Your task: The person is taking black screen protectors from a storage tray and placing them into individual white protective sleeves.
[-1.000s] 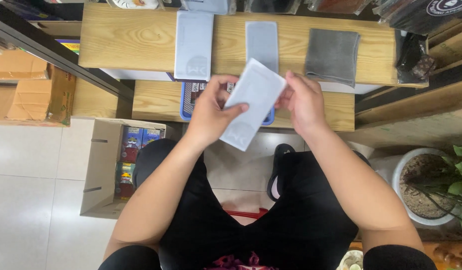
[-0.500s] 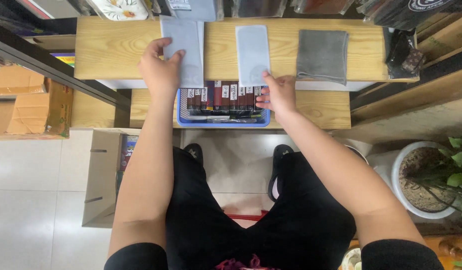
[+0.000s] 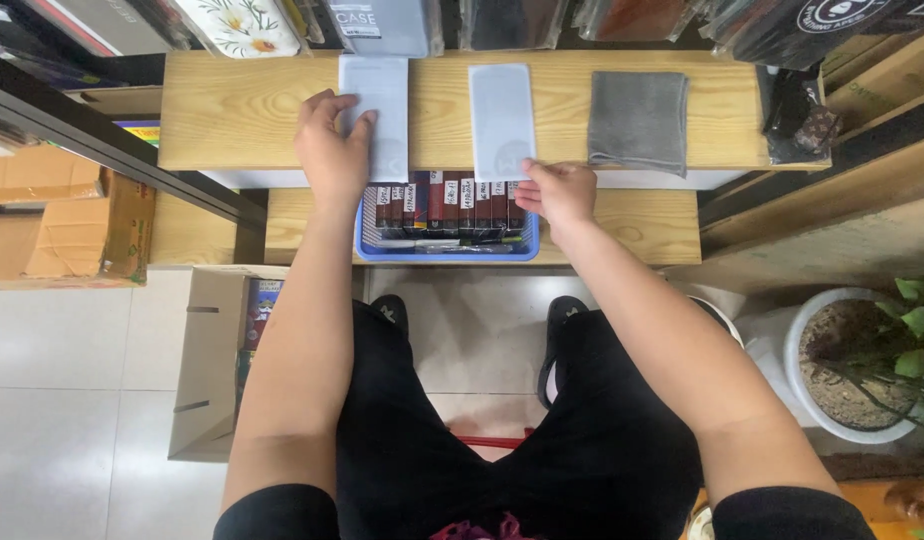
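A: Step in hand?

B: Laying out, by my reading. Left hand (image 3: pixel 334 150) rests flat on the left sheet (image 3: pixel 378 112), fingers spread over its near-left corner, pressing rather than pinching. Right hand (image 3: pixel 559 190) is curled at the near end of the right sheet (image 3: pixel 501 118), fingertips on its short edge. Whether it truly pinches that edge or only touches it, I cannot tell.

A: Where do the sheets sit?

B: Both lie flat on the upper shelf (image 3: pixel 232 110), side by side, apart from each other. Beyond the right hand's sheet, further right, lies a grey cloth (image 3: pixel 638 120), not touching.

A: Which way do they point?

B: Both are pale, oblong, with rounded corners. Long axis runs straight away from the person, from the near lip of the shelf toward the back. The right sheet's near end slightly overhangs that lip, just above the fingers. Both look square to the shelf edge, no visible tilt.

A: Below the hands?

B: A blue tray (image 3: pixel 447 245) on the lower shelf, between the two wrists, packed with dark upright packets.

A: Next move calls for?

B: Judging only: a clean release without skewing either sheet. Left palm should lift straight up, right fingers let go of the edge without pulling it off the lip.
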